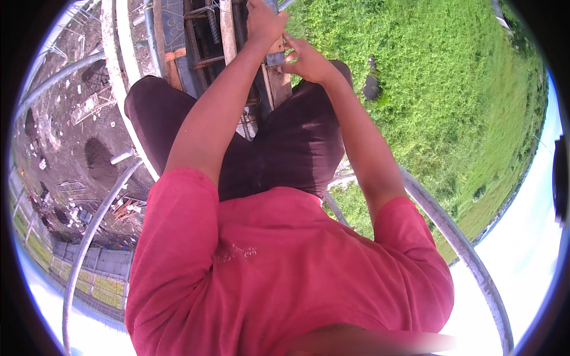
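Observation:
At the top edge of the view my left hand [265, 25] is closed over the upper part of a narrow wooden board [276, 86]. What its fingers hold, if anything, I cannot make out. Just to the right and nearer to me, my right hand [307, 61] rests by the same board with its thumb and fingers apart. A grey band [275, 58] crosses the board beside the right thumb. Left of the board runs a trough with steel reinforcing bars [212, 26] and a pale wooden strip [228, 29] along it.
My dark-trousered knees straddle the trough. Metal pipes [98, 228] curve past on the left, and another pipe [460, 243] on the right. Far below lie dark soil [98, 157] with scattered debris on the left and green grass [439, 89] on the right.

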Motion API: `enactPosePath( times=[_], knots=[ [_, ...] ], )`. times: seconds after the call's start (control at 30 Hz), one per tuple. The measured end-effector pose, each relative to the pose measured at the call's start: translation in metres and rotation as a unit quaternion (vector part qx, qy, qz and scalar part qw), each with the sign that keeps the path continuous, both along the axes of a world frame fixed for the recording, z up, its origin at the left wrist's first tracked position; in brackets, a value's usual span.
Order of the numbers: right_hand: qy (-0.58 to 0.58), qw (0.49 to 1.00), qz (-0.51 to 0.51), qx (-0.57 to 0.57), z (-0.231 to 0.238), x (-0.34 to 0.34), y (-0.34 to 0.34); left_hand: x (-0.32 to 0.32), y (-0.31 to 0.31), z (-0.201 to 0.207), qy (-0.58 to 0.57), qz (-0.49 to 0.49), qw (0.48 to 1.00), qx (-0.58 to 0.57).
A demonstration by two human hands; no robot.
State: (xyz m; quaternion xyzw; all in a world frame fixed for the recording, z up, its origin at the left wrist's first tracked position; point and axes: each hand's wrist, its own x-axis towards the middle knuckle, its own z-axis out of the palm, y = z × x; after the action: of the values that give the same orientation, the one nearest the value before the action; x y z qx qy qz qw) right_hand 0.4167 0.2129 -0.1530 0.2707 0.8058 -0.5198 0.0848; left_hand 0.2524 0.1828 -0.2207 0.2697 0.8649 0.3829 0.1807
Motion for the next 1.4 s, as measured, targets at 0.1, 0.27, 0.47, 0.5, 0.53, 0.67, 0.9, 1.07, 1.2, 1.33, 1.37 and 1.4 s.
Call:
enactPosePath(
  times=[0.1,0.27,0.47,0.5,0.53,0.67,0.9,1.07,1.2,1.33,1.37,1.4],
  knots=[
    [0.02,0.996,-0.034,0.078,-0.013,0.007,-0.017,-0.006,-0.002,-0.026,0.028,-0.032,0.999,0.03],
    [0.042,0.994,-0.094,-0.021,-0.025,0.013,-0.021,-0.009,-0.002,-0.05,0.126,-0.054,0.99,-0.021],
    [0.001,0.992,-0.123,0.032,-0.025,0.004,-0.022,-0.006,-0.002,-0.036,0.063,-0.036,0.996,-0.041],
    [0.023,0.99,-0.126,0.063,-0.025,0.002,-0.024,-0.006,-0.003,-0.035,0.066,-0.038,0.996,-0.036],
    [0.023,0.987,-0.127,0.091,-0.025,0.001,-0.027,-0.006,-0.004,-0.034,0.067,-0.039,0.996,-0.034],
    [-0.004,0.979,-0.141,0.149,-0.024,-0.001,-0.038,-0.008,-0.005,-0.04,0.12,-0.052,0.988,-0.085],
    [0.006,0.979,-0.127,0.16,-0.027,-0.001,-0.034,-0.015,-0.005,-0.057,0.107,-0.052,0.99,-0.077],
    [0.029,0.992,-0.113,0.055,-0.036,0.006,-0.026,-0.018,-0.01,-0.05,0.174,-0.084,0.979,-0.059],
    [0.022,0.986,-0.138,0.086,-0.034,0.01,-0.034,-0.026,-0.006,-0.011,0.008,-0.074,0.997,0.01],
    [0.029,0.977,-0.15,0.148,-0.023,0.011,-0.045,-0.026,-0.011,0.02,-0.086,-0.07,0.993,0.043],
    [0.026,0.979,-0.147,0.136,-0.019,0.011,-0.047,-0.026,-0.011,0.022,-0.068,-0.073,0.994,0.039],
    [0.03,0.979,-0.149,0.134,-0.016,0.01,-0.049,-0.025,-0.012,0.022,-0.047,-0.078,0.995,0.04]
  ],
)
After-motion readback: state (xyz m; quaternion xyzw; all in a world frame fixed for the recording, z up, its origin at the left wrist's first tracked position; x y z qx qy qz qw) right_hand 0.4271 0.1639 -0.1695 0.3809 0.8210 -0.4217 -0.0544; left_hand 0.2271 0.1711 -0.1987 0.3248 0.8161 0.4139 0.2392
